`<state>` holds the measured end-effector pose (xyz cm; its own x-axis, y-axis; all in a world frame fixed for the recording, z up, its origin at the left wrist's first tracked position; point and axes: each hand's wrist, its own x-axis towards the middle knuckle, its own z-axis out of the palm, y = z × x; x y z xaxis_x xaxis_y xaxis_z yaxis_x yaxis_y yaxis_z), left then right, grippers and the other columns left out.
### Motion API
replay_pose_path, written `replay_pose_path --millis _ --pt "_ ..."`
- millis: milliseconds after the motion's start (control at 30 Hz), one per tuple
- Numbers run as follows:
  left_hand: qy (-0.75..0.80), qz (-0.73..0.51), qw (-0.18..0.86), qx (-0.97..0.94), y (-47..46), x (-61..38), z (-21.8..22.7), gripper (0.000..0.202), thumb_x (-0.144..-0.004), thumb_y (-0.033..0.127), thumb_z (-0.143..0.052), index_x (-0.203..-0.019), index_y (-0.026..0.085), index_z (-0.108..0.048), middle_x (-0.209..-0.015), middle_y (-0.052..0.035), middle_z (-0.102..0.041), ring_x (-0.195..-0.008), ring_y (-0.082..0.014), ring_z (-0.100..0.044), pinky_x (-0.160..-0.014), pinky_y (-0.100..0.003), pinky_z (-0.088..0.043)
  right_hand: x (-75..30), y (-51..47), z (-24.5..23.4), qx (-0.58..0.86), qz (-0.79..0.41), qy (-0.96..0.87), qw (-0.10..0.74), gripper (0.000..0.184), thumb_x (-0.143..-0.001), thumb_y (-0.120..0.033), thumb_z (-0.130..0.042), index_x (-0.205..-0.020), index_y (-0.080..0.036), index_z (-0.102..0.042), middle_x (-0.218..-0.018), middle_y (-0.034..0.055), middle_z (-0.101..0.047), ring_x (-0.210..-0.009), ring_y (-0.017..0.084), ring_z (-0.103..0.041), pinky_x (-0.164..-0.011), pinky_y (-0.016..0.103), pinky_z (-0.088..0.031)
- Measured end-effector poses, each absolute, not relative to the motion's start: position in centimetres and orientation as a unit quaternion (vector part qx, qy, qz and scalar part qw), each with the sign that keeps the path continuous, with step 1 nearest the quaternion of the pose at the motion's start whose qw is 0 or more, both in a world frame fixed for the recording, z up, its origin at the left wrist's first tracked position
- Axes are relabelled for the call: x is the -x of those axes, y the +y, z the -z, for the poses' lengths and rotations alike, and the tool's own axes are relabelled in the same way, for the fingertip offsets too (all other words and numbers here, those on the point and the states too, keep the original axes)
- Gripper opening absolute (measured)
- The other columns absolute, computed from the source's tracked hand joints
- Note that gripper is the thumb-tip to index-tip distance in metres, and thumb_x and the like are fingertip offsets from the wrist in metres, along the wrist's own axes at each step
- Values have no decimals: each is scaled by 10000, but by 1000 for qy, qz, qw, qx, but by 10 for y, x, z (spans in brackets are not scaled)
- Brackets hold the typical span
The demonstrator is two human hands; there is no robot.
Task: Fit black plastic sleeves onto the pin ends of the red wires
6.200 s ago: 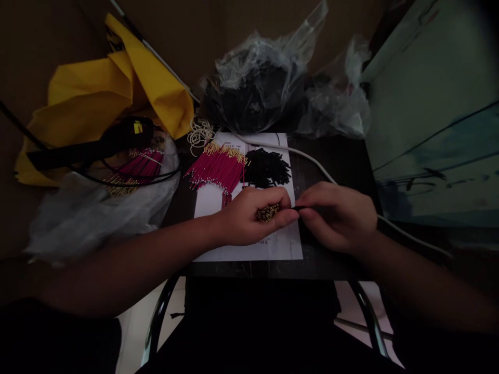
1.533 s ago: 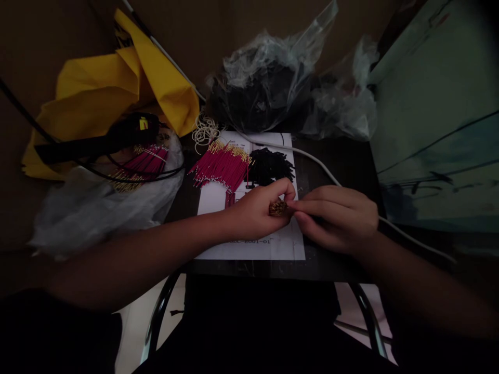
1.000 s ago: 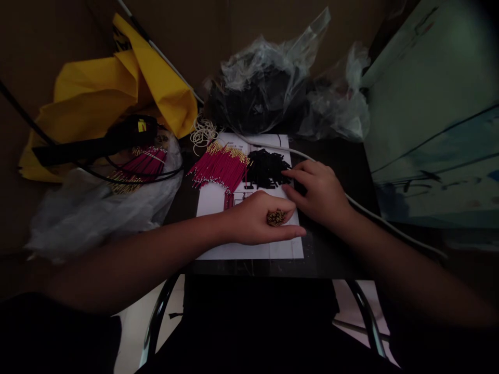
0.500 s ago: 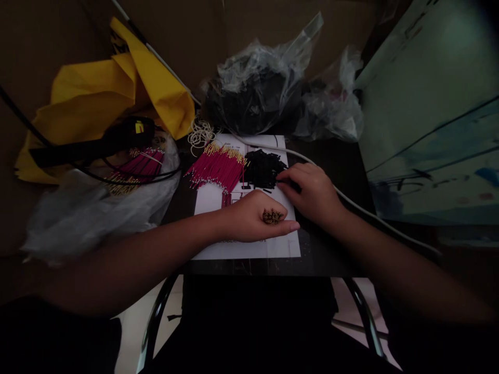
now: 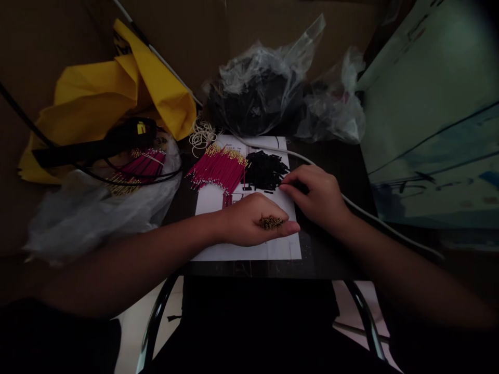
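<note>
My left hand point(image 5: 253, 218) is closed round a bundle of thin wires point(image 5: 271, 223), whose brass-coloured ends show at the top of the fist; their lengths are hidden inside it. The left thumb points to the right. My right hand point(image 5: 317, 192) pinches thumb and forefinger together at the right edge of a pile of short black sleeves point(image 5: 265, 169). Whatever is between those fingertips is too small and dark to make out. Left of the pile, red wires point(image 5: 218, 169) with gold-coloured terminals lie fanned out. Under all this is a printed white sheet point(image 5: 249, 252).
White rubber bands point(image 5: 201, 134) lie behind the red wires. Clear bags point(image 5: 257, 93) with black contents stand at the back. On the left are a yellow bag point(image 5: 93, 93) and another wire bundle point(image 5: 150, 163) on plastic. A white cable point(image 5: 362, 210) crosses the dark table point(image 5: 323, 254).
My right thumb and forefinger have closed together and moved slightly down, at the edge of the black pile. The left fist has turned a little, tilting the wire ends.
</note>
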<state>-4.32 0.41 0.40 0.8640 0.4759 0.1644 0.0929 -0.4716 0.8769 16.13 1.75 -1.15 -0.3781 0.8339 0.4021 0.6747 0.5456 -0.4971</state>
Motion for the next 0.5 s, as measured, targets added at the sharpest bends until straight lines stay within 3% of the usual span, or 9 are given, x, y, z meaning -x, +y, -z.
replay_pose_path --millis 300,500 --pt "248 -298 343 -855 1 43 -7 480 -886 332 -587 -535 150 -314 -510 67 -263 -472 -44 -279 -491 -238 -226 -158 2 -4 374 -183 -796 440 54 -824 -190 -699 -862 -213 -667 -822 15 -671 -786 156 -625 -720 329 -495" --pt "331 -342 320 -819 1 43 -4 357 -865 369 -608 -672 179 -375 -554 85 -324 -489 -42 -291 -480 -205 -247 -158 -4 -7 348 -213 -780 475 112 -817 -160 -696 -887 -244 -674 -803 7 -665 -746 151 -623 -669 327 -500"
